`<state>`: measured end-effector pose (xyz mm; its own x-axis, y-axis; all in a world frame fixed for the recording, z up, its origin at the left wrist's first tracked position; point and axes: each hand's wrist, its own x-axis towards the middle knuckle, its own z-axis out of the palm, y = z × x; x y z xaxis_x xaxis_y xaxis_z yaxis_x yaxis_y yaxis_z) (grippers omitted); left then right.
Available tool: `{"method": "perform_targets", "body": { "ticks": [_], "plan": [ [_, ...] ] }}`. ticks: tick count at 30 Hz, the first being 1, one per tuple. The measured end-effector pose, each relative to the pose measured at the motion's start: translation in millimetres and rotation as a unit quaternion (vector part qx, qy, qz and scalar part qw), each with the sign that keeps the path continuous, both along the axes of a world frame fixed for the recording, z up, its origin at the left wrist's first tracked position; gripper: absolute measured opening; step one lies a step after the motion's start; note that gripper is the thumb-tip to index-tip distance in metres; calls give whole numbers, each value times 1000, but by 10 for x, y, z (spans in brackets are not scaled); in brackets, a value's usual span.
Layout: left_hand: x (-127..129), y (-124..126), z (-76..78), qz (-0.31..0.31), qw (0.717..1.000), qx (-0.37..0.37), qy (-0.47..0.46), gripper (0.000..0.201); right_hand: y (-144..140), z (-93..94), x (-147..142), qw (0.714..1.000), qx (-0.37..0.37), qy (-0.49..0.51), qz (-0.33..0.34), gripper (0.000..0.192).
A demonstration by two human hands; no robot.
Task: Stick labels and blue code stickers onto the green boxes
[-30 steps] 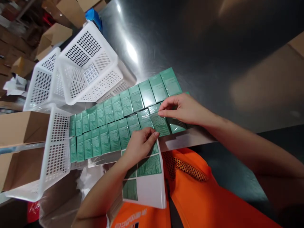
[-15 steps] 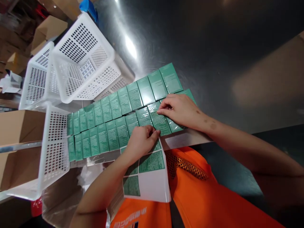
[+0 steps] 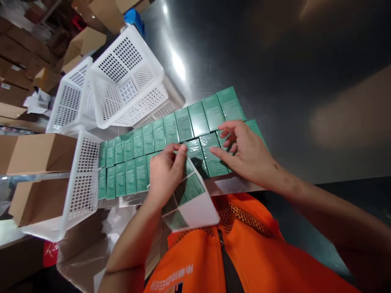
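Head view: my left hand [image 3: 165,173] pinches the label sheet [image 3: 191,199], right hand [image 3: 244,152] fingers spread on the green boxes [image 3: 171,132] at 12 o'clock; I judge labelling is under way, needing a steady peel.

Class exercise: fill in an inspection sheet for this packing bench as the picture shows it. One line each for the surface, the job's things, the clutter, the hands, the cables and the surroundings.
Surface: shiny metal table, with glare from a lamp.
Job's things: green boxes lie flat in two rows, side by side; a label sheet with green labels overhangs the near edge.
Clutter: white perforated baskets at the far left; crumpled clear plastic below the table edge.
Hands: left hand holds the label sheet; right hand rests open on the boxes at the right end of the near row.
Cables: nothing seen.
Surroundings: cardboard cartons at left; orange vest below.
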<state>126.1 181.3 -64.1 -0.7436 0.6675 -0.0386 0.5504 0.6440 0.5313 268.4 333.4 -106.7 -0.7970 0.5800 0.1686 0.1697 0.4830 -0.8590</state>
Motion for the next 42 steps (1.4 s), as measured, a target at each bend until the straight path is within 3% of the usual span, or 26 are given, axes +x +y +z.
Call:
{"method": "perform_targets", "body": {
  "ticks": [3,5,8,13,17,19,21,23,25,27,29,32,35,39,42],
  "plan": [
    [-82,-26,77,84,989,87,86,37,-230,156,78,997,-64,31,20,42],
    [-106,-7,85,104,982,108,112,35,-375,201,73,998,-47,40,33,31],
    [-117,24,67,117,979,107,132,34,-507,146,-2,996,17,85,-7,7],
    [-137,50,66,126,977,89,145,39,-540,-6,-108,973,158,156,-65,14],
    [-231,89,55,130,977,76,152,40,-621,-2,-81,929,302,212,-37,19],
    [-342,95,27,131,976,78,153,41,-658,62,-6,895,337,291,36,15],
    [-486,80,-10,131,975,103,145,42,-621,188,96,880,300,337,150,14],
    [-622,51,-45,123,978,142,91,42,-464,365,172,892,211,325,232,11],
    [-707,31,-60,102,977,174,-63,57,-185,541,156,927,112,291,208,10],
    [-722,40,-54,61,951,177,-244,75,169,653,14,965,32,233,118,3],
    [-683,88,-41,17,934,157,-321,76,521,672,-223,988,-37,138,62,15],
    [-609,216,-63,-37,955,118,-270,58,900,562,-606,985,-145,36,90,23],
    [-590,358,-162,-85,965,94,-230,46,1041,392,-875,974,-195,-3,114,18],
    [-611,496,-313,-105,963,88,-234,39,1034,194,-1059,972,-190,-11,137,18],
    [-603,565,-358,-87,965,67,-240,34,1023,82,-1134,985,-113,-20,128,23]
  ]
}}
